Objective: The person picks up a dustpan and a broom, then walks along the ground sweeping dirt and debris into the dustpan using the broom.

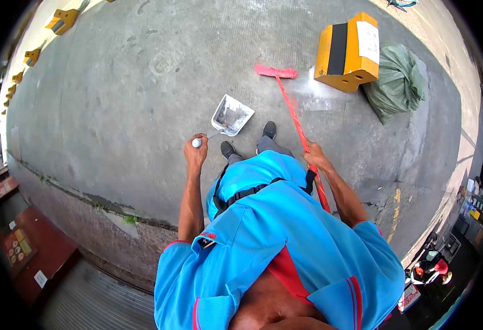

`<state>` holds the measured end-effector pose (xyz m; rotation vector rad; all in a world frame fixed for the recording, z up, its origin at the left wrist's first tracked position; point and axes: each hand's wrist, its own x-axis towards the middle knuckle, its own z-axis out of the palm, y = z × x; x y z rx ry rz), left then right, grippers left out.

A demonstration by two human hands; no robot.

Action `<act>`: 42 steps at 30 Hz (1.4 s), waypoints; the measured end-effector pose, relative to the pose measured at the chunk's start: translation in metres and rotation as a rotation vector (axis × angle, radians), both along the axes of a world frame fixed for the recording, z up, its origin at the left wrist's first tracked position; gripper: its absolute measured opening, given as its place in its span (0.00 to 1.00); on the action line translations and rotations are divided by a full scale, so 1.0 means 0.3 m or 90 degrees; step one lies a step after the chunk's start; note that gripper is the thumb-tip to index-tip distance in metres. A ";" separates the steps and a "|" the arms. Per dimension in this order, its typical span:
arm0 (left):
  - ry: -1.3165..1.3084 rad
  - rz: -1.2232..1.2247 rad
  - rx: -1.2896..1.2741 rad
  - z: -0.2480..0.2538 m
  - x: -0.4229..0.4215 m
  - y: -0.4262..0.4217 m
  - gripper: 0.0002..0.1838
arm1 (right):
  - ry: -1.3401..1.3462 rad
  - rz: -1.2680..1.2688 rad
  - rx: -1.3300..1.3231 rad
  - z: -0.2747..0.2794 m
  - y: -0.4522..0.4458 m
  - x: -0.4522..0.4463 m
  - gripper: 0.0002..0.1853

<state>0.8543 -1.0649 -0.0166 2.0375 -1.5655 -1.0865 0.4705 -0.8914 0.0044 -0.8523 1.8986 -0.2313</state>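
Observation:
My left hand (196, 149) is wrapped round the handle of a white long-handled dustpan (248, 113). The pan lies just ahead of my feet, its inside smeared with grey dirt. In my right hand (317, 155) is the red shaft of a broom (292, 110), fingers closed round it. The broom's red head (276, 72) rests on the concrete ahead, to the right of the pan and apart from it. Pale powder (321, 96) marks the ground between the broom head and a yellow-and-black concrete block (323, 52).
Against the block leans a full green sack (395, 82). More yellow blocks (63, 22) line the far left edge of the pavement. A low kerb wall (104, 212) runs along the left behind me. At the lower right, people (439, 268) are near stacked goods.

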 end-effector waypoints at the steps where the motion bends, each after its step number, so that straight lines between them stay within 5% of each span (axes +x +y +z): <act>1: 0.005 0.000 0.001 0.000 0.010 0.005 0.13 | -0.012 0.043 -0.029 -0.016 0.061 0.028 0.35; 5: -0.024 -0.026 -0.011 0.055 0.017 -0.010 0.12 | 0.003 0.179 -0.222 0.004 0.297 0.128 0.36; 7: -0.026 -0.038 0.012 0.045 0.030 -0.013 0.12 | -0.184 -0.017 0.097 0.269 0.234 0.210 0.37; 10: -0.013 -0.105 0.013 0.047 0.039 -0.050 0.13 | -0.253 -0.147 0.179 0.460 0.153 0.254 0.38; 14: -0.034 -0.100 0.003 0.050 0.071 -0.060 0.13 | -0.240 -0.249 0.109 0.371 0.118 0.299 0.38; 22: 0.003 -0.184 0.082 0.034 0.071 -0.011 0.15 | -0.112 -0.147 -0.013 -0.058 -0.211 0.261 0.40; 25: -0.021 -0.189 0.067 0.034 0.065 -0.034 0.14 | -0.091 -0.102 0.034 -0.015 -0.153 0.310 0.36; 26: -0.033 -0.209 0.071 0.037 0.063 -0.041 0.15 | -0.049 0.030 -0.170 -0.140 -0.063 0.270 0.34; 28: -0.044 -0.237 0.078 0.021 0.062 -0.040 0.17 | -0.186 -0.139 -0.178 -0.297 0.106 0.228 0.32; 30: -0.044 -0.242 0.072 0.030 0.056 -0.043 0.17 | -0.288 -0.234 0.029 -0.169 0.131 0.260 0.33; 32: -0.023 -0.273 0.048 0.023 0.050 -0.050 0.18 | -0.218 -0.043 0.012 0.135 0.133 0.308 0.33; 35: -0.015 -0.288 0.054 -0.009 0.054 -0.069 0.17 | -0.222 -0.092 0.080 0.256 0.163 0.325 0.35; 42: -0.025 -0.290 0.039 -0.003 0.055 -0.042 0.16 | -0.161 -0.213 0.025 0.127 0.064 0.338 0.38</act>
